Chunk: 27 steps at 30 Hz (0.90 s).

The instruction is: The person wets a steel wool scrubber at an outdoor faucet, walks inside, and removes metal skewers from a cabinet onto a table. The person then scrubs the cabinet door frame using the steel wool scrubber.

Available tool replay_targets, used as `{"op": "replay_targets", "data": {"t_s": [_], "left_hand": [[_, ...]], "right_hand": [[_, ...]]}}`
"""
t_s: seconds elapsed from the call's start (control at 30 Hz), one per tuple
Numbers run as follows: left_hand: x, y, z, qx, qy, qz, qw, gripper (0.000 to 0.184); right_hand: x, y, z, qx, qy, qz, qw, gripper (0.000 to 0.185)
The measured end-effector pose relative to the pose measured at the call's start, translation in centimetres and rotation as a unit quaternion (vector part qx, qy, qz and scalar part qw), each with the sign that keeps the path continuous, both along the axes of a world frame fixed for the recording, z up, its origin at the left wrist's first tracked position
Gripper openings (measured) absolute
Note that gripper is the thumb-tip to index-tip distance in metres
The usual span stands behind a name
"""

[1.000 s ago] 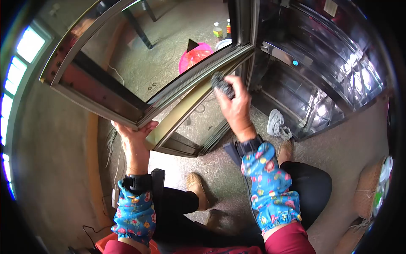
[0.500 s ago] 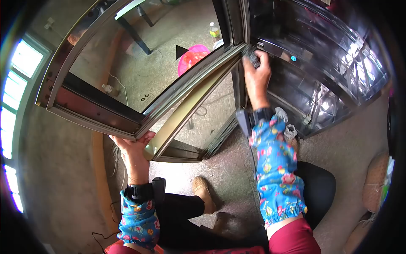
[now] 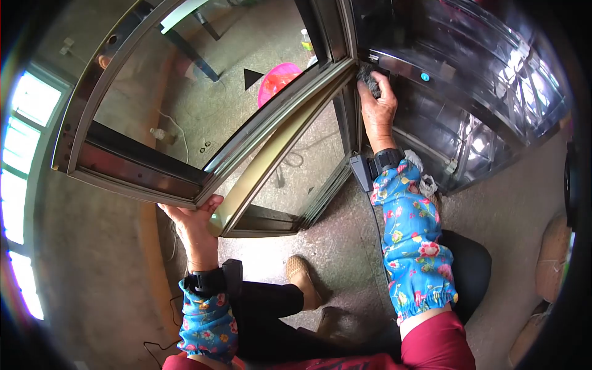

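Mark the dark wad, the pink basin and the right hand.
Dark wad (image 3: 368, 76): head view, its visible upper part.
Pink basin (image 3: 261, 92): head view, its left rim.
Right hand (image 3: 378, 111): head view, back of the hand.

The right hand (image 3: 378, 110) gripped a dark scouring pad (image 3: 367, 79) in its fingers; the glazed door's frame (image 3: 277, 123) met the left hand's (image 3: 196, 229) fingers, a yellowish strip (image 3: 271, 154) to their right.

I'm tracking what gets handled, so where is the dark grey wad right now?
In the head view, right of centre near the top, the dark grey wad is in the right hand, by the right end of the framed glass panel.
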State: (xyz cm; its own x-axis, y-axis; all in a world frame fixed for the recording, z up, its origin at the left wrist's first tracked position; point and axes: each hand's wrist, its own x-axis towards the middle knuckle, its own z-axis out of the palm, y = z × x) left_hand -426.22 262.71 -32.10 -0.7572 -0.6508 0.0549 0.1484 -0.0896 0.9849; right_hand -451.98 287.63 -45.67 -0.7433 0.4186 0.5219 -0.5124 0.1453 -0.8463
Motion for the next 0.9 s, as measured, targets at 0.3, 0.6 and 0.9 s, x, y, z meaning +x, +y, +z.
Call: {"op": "replay_targets", "data": {"t_s": [0.3, 0.6, 0.9], "left_hand": [[-0.2, 1.0, 0.0, -0.059, -0.021, 0.036, 0.997, 0.061], [-1.0, 2.0, 0.1, -0.055, -0.011, 0.085, 0.995, 0.056], [-1.4, 2.0, -0.2, -0.082, -0.022, 0.089, 0.992, 0.062]], "right_hand": [[0.8, 1.3, -0.8, -0.058, -0.043, 0.080, 0.994, 0.029], [0.5, 0.5, -8.7, -0.022, -0.119, 0.059, 0.991, 0.024], [0.4, -0.2, -9.3, -0.002, -0.109, 0.004, 0.994, 0.027]]}}
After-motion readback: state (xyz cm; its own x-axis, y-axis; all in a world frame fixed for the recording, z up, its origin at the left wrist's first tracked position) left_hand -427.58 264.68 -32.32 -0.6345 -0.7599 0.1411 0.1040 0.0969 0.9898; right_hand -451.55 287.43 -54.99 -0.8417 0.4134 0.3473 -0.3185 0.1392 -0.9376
